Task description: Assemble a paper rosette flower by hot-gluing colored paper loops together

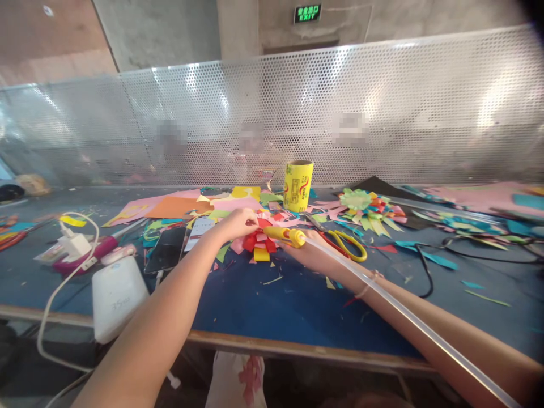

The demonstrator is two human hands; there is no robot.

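Note:
My left hand [238, 222] is pinched on a small red, pink and yellow paper flower [258, 243] lying on the blue table [272, 306]. My right hand [309, 249] grips a yellow glue gun [284, 234], nozzle pointing left at the flower. A long clear glue stick [395, 309] runs back from the gun along my right forearm. Yellow-handled scissors [347, 242] lie just right of my right hand.
A yellow tape roll [298, 185] stands behind the flower. A finished multicolour paper flower [369, 207] lies to the right. Coloured paper sheets [178, 206], a phone [167, 249], a white device [115, 294] with cables sit left. Perforated metal screen [297, 113] behind.

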